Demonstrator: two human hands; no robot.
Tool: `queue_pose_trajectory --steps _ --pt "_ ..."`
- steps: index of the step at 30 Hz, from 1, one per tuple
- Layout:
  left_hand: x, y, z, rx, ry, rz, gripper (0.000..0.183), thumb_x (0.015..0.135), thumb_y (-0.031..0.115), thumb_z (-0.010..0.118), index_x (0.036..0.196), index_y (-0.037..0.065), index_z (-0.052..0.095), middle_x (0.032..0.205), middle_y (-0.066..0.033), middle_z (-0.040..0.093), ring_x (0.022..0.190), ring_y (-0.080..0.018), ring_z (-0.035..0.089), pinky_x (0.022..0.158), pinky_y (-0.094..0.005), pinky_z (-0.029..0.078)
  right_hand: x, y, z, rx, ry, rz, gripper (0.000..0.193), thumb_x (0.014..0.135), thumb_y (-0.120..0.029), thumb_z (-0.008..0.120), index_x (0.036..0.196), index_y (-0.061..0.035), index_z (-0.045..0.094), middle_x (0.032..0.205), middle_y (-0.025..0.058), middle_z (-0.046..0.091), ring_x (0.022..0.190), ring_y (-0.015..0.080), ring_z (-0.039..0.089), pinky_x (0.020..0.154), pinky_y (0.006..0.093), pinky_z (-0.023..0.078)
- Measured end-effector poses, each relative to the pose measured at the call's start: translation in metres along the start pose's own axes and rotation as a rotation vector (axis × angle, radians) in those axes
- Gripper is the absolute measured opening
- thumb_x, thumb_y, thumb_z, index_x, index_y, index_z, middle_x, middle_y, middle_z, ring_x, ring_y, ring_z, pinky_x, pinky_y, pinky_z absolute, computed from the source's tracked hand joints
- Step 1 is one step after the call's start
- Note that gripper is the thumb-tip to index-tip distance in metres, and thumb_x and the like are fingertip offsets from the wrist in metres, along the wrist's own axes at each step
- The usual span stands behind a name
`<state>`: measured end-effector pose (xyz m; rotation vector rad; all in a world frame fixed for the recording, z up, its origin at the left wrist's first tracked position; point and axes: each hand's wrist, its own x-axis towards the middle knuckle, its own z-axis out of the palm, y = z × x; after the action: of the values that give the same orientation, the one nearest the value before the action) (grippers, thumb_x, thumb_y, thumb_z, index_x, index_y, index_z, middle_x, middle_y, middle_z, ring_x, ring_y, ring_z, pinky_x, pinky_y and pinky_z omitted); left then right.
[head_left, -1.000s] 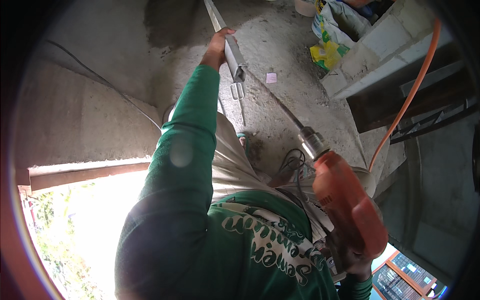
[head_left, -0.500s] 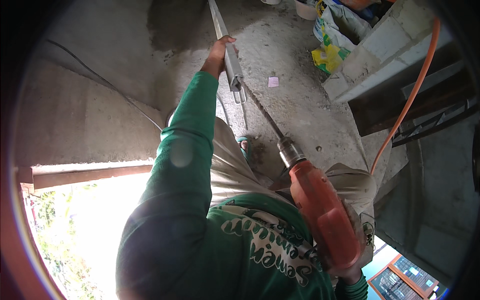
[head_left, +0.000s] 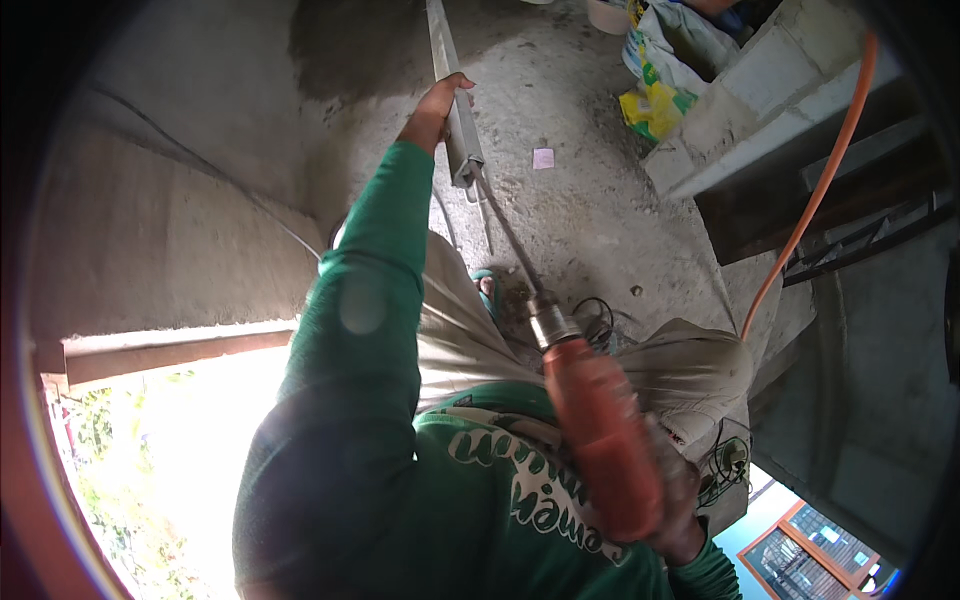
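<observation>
We count two grips — left hand (head_left: 437, 101) around one grey bar (head_left: 464, 147), right hand (head_left: 682, 500) around one red drill (head_left: 606, 430) — and one lettered shirt (head_left: 480, 520).

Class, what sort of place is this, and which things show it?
Probably a building site: a rough grey concrete floor, bare pale-grey blockwork and a red power drill with a long metal bit.

Green long-sleeved shirt (head_left: 470, 535), beige trousers (head_left: 690, 365)
</observation>
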<state>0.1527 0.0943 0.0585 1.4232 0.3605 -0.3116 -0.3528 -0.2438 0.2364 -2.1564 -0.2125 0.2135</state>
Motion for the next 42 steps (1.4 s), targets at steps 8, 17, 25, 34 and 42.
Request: queue_pose_trajectory --steps 8,17,25,34,42 --pt "-0.001 0.009 0.026 -0.219 0.096 -0.041 0.036 0.078 0.032 0.073 0.1 0.007 0.061 0.083 -0.0105 0.061 0.069 -0.0268 0.059 0.065 -0.0454 0.052 -0.015 -0.013 0.011 0.008 0.145 0.036 0.092 0.081 -0.028 0.079 0.153 0.0069 0.035 0.149 0.025 0.049 0.136 0.0335 0.054 0.113 0.0435 0.043" --pt "0.0 0.005 0.007 -0.173 0.088 0.017 0.041 0.079 0.031 0.072 0.107 0.003 0.06 0.084 -0.0133 0.061 0.075 -0.0294 0.06 0.073 -0.0465 0.052 -0.005 -0.006 0.026 0.034 0.236 0.033 0.094 0.078 -0.022 0.083 0.153 0.0073 0.034 0.147 0.0247 0.05 0.135 0.0359 0.054 0.112 0.0439 0.044" --pt "0.008 0.006 0.013 -0.339 0.053 0.027 0.026 0.083 0.03 0.069 0.092 0.008 0.057 0.07 -0.0076 0.057 0.059 -0.0255 0.056 0.059 -0.0434 0.05 -0.005 -0.015 0.028 0.011 0.215 -0.003 0.099 0.075 -0.017 0.086 0.154 0.0068 0.031 0.151 0.0231 0.047 0.137 0.0348 0.052 0.113 0.0429 0.044" --pt "-0.002 0.004 0.01 -0.313 0.038 0.064 0.029 0.086 0.032 0.066 0.098 0.008 0.058 0.076 -0.0092 0.058 0.064 -0.0263 0.057 0.062 -0.0437 0.05 0.005 -0.018 0.026 0.111 0.196 0.012 0.097 0.075 -0.017 0.085 0.155 0.0055 0.033 0.149 0.0247 0.05 0.136 0.0348 0.053 0.112 0.0432 0.044" --pt "-0.005 0.005 0.011 -0.35 0.022 0.083 0.026 0.089 0.034 0.062 0.1 0.01 0.059 0.071 -0.0073 0.055 0.057 -0.0257 0.055 0.056 -0.0419 0.05 0.013 -0.004 0.024 -0.236 0.188 -0.178 0.079 0.081 -0.022 0.077 0.151 -0.0026 0.047 0.152 0.0249 0.047 0.136 0.0403 0.053 0.113 0.0467 0.043"
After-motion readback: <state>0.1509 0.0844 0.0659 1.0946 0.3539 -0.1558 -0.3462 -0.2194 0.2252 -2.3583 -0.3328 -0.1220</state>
